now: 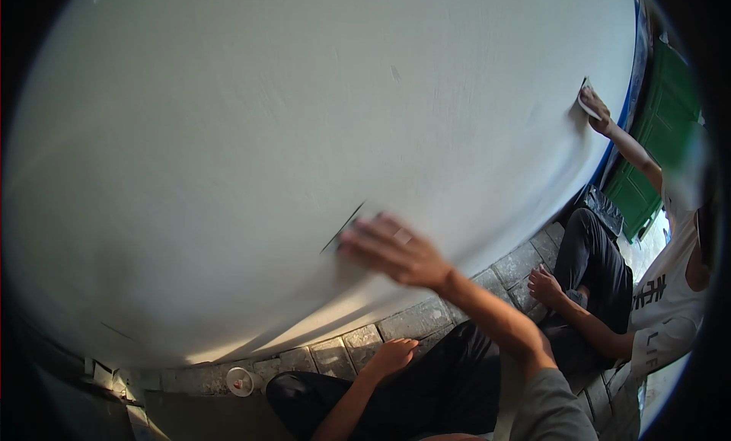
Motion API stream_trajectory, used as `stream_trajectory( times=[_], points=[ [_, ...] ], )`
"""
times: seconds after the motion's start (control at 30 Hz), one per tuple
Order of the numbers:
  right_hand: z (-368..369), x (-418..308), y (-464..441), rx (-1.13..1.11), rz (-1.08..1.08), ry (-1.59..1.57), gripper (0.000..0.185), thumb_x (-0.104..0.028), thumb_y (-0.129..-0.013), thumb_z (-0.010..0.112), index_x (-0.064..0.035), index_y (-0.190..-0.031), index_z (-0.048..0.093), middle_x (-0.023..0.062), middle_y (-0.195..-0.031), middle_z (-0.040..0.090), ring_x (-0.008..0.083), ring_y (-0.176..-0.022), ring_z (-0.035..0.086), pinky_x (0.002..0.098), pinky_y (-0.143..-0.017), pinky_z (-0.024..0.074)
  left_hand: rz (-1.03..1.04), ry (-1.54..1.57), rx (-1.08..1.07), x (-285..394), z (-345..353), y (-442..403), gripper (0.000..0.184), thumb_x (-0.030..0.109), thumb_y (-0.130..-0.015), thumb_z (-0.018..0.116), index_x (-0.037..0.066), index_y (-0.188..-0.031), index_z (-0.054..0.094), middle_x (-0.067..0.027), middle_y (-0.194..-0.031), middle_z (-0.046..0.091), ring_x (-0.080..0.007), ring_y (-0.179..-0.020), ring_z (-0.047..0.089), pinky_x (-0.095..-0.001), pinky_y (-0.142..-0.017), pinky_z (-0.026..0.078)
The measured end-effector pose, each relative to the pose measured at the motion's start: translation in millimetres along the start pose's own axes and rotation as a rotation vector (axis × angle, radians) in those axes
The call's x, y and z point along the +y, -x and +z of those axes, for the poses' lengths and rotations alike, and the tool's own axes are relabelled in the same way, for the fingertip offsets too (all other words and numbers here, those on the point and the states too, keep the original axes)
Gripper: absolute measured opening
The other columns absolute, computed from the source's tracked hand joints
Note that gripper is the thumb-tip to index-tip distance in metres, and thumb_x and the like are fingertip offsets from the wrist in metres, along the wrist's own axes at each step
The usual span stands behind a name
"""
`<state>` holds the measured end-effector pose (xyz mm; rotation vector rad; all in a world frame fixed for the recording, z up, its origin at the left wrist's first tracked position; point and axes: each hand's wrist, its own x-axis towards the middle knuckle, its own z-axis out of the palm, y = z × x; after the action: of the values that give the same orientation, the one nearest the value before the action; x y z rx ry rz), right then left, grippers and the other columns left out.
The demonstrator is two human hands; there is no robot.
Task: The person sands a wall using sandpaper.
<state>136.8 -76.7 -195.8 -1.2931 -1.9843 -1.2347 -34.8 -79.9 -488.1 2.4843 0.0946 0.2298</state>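
Observation:
My right hand (392,247), blurred by motion, is pressed against the large pale wall (251,121). Under its fingers is a thin flat sheet with a dark straight edge (341,228), which looks like sandpaper; the hand covers most of it. Lower down, my left hand (394,357) rests by my dark-trousered knee, its fingers loosely stretched out and holding nothing.
To the right sits another person in a white sleeveless shirt (662,304), one hand (598,110) holding a white pad-like sheet to the wall. A white cup (241,381) stands on the grey paving (331,357) at the wall's foot. A green door (655,136) is beyond.

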Motion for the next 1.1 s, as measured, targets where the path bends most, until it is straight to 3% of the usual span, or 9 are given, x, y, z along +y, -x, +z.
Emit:
stream_trajectory(
  times=[0.07,0.13,0.27,0.37,0.5,0.6,0.73,0.83,1.1],
  points=[
    [-23.5,58.5,0.8,0.166,0.145,0.131,0.044,-0.005,-0.087,0.067,-0.0192,-0.129,0.067,0.0032,-0.143,0.057,0.026,-0.133,0.054,0.0442,-0.115,0.0419,0.014,0.006,0.012,-0.8,3.2,-0.7,0.025,0.014,-0.09,0.058,0.004,-0.112,0.065,-0.0156,-0.101,0.069,-0.0324,-0.099,0.066,-0.0423,-0.089,0.052],
    [-54.4,103.0,-25.4,0.309,0.427,0.291,0.05,0.014,-0.089,0.052,-0.0138,-0.127,0.069,0.0099,-0.139,0.061,0.0317,-0.135,0.052,0.0469,-0.115,0.0405,0.028,0.006,0.025,-2.1,6.0,-1.6,0.025,0.014,-0.09,0.059,0.004,-0.112,0.065,-0.0157,-0.101,0.069,-0.0327,-0.099,0.066,-0.0423,-0.089,0.052],
    [-61.2,129.8,-84.7,0.621,0.494,0.239,0.062,0.021,-0.085,0.046,-0.0125,-0.134,0.064,0.0114,-0.142,0.057,0.0329,-0.139,0.046,0.0463,-0.117,0.0364,0.026,-0.01,-0.014,-1.0,5.1,-2.2,0.022,0.014,-0.091,0.058,0.004,-0.11,0.064,-0.016,-0.096,0.068,-0.0338,-0.096,0.066,-0.0436,-0.087,0.052],
    [-45.5,73.9,-125.4,0.515,0.339,0.144,0.049,0.007,-0.085,0.056,-0.0136,-0.128,0.068,0.0106,-0.136,0.063,0.0343,-0.13,0.056,0.0463,-0.112,0.0428,0.04,-0.016,-0.005,-0.8,4.4,-1.5,0.02,0.015,-0.091,0.058,0.004,-0.108,0.063,-0.0159,-0.094,0.067,-0.0342,-0.094,0.065,-0.0448,-0.085,0.052],
    [11.4,-21.3,-96.3,0.094,-0.036,-0.006,0.06,-0.016,-0.088,0.066,-0.0226,-0.146,0.049,0.0007,-0.158,0.04,0.023,-0.147,0.035,0.0441,-0.124,0.0291,-0.014,-0.032,-0.086,-0.8,2.3,0.3,0.021,0.015,-0.092,0.058,0.004,-0.109,0.062,-0.0158,-0.093,0.067,-0.0345,-0.094,0.065,-0.0455,-0.086,0.051],
    [9.7,-1.7,-57.1,0.062,-0.174,0.074,0.055,-0.018,-0.089,0.066,-0.0223,-0.143,0.054,0.0011,-0.156,0.042,0.0229,-0.144,0.039,0.0419,-0.122,0.0334,-0.005,-0.04,-0.089,-1.3,3.9,4.4,0.021,0.015,-0.091,0.058,0.005,-0.11,0.062,-0.0158,-0.094,0.067,-0.0344,-0.096,0.065,-0.0453,-0.087,0.051],
    [-53.9,103.8,-55.3,0.369,0.389,0.277,0.047,0.006,-0.092,0.056,-0.0158,-0.132,0.065,0.0074,-0.142,0.058,0.0308,-0.134,0.053,0.0443,-0.117,0.0392,0.054,0.022,0.035,2.7,3.5,1.7,0.024,0.014,-0.09,0.058,0.005,-0.112,0.062,-0.0159,-0.095,0.068,-0.0343,-0.097,0.065,-0.0452,-0.087,0.051],
    [-61.0,120.6,-64.2,0.602,0.586,0.301,0.06,0.018,-0.079,0.052,-0.0121,-0.128,0.068,0.0128,-0.14,0.058,0.0348,-0.134,0.051,0.0473,-0.111,0.0425,0.065,0.004,-0.013,1.7,6.1,1.9,0.025,0.014,-0.09,0.058,0.004,-0.113,0.062,-0.0159,-0.096,0.068,-0.0339,-0.097,0.065,-0.0451,-0.087,0.051],
    [-22.1,30.8,-7.3,-0.016,-0.058,0.101,0.05,-0.006,-0.084,0.068,-0.0254,-0.13,0.066,0.0002,-0.152,0.049,0.0235,-0.139,0.048,0.0414,-0.116,0.0412,0.075,-0.061,-0.003,3.8,-0.2,3.3,0.021,0.015,-0.091,0.06,0.006,-0.109,0.065,-0.0112,-0.096,0.07,-0.0293,-0.094,0.068,-0.0432,-0.085,0.053]
  ],
)
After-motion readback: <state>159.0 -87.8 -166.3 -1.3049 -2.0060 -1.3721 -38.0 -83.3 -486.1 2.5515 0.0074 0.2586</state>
